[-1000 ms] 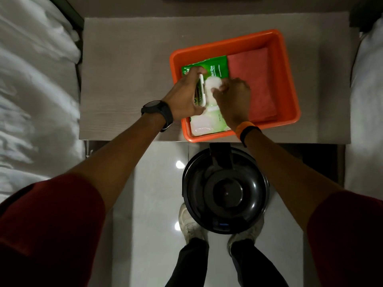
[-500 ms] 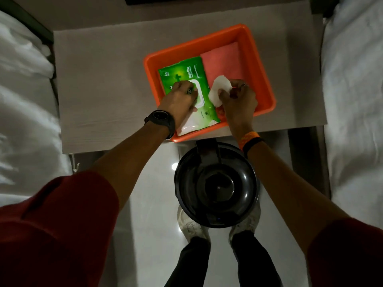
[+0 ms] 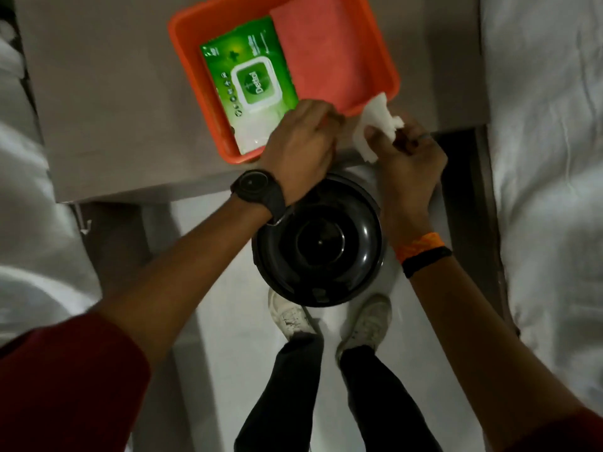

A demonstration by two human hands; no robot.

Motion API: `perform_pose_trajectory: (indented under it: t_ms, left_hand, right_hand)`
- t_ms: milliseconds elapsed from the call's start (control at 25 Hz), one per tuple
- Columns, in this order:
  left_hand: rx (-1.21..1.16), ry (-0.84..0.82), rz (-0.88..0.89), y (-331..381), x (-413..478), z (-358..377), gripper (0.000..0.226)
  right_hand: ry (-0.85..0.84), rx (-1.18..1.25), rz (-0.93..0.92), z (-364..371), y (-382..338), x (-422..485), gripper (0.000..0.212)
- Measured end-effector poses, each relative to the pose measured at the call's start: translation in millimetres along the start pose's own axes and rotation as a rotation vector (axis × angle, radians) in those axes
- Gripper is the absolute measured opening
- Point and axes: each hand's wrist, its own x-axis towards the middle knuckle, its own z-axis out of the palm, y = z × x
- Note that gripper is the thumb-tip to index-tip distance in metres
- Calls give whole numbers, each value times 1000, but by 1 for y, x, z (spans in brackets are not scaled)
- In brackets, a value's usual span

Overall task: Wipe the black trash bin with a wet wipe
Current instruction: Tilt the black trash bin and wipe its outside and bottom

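The black trash bin (image 3: 321, 247), round with a domed lid, stands on the floor just in front of my shoes. My right hand (image 3: 408, 158) pinches a crumpled white wet wipe (image 3: 375, 123) above the table's front edge, beyond the bin. My left hand (image 3: 300, 148) hovers at the near rim of the orange tray (image 3: 182, 53), fingers loosely bent, holding nothing that I can see. In the tray lies the green wet-wipe pack (image 3: 251, 83) with its white flap shut.
A folded pink cloth (image 3: 326, 50) lies in the tray beside the pack. The tray sits on a grey table (image 3: 98, 109). White bedding flanks the narrow floor strip on the left (image 3: 39, 256) and right (image 3: 548, 158).
My right hand has pulled the wipe out of the tray toward me. My left hand has left the pack, whose flap is now shut. The view has tipped down toward the bin.
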Motion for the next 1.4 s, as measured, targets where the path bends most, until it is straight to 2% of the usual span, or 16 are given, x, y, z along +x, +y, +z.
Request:
perform_pose_trajectory:
  t_ms: [40, 80, 160, 280, 400, 520, 640, 720, 920, 1000, 1160, 1240, 1320, 1400]
  left_hand:
    - [-30, 1, 67, 18, -3, 10, 36]
    - [-45, -82, 97, 33, -4, 23, 33]
    - [37, -388, 85, 51, 4, 56, 36]
    - [169, -740, 29, 55, 20, 105, 71]
    - [148, -844, 38, 56, 31, 136, 84]
    - [93, -873, 43, 66, 25, 139, 82]
    - [-26, -918, 8, 77, -4, 127, 68]
    - [-106, -883, -21, 81, -37, 116, 55]
    - [-312, -751, -137, 65, -96, 88, 26]
    - [-392, -712, -158, 58, -105, 85, 23]
    - [-567, -661, -164, 50, -113, 89, 22]
    - [-636, -632, -189, 44, -120, 95, 24]
    - [-652, -566, -205, 38, -133, 100, 27]
    - [-620, -490, -220, 35, -146, 104, 36]
  right_hand:
    - [63, -10, 6, -21, 10, -6, 25]
    - [114, -36, 18, -42, 22, -10, 23]
    - [179, -107, 71, -83, 49, -18, 22]
    - [207, -267, 137, -131, 97, -20, 25]
    - [179, -359, 126, -160, 136, -18, 24]
    - [121, -333, 107, -175, 155, -19, 26]
    - [85, -302, 121, -176, 166, -23, 22]
    - [61, -357, 109, -175, 173, -31, 19]
    - [-73, -539, 37, -162, 196, -59, 28]
    - [-183, -603, -63, -152, 204, -75, 32]
    - [-553, -691, -410, -138, 221, -103, 45]
    - [-687, -827, -558, -143, 233, -98, 54]
    - [-699, -965, -523, -148, 242, -79, 64]
    - [-617, -1051, -337, -152, 248, -62, 71]
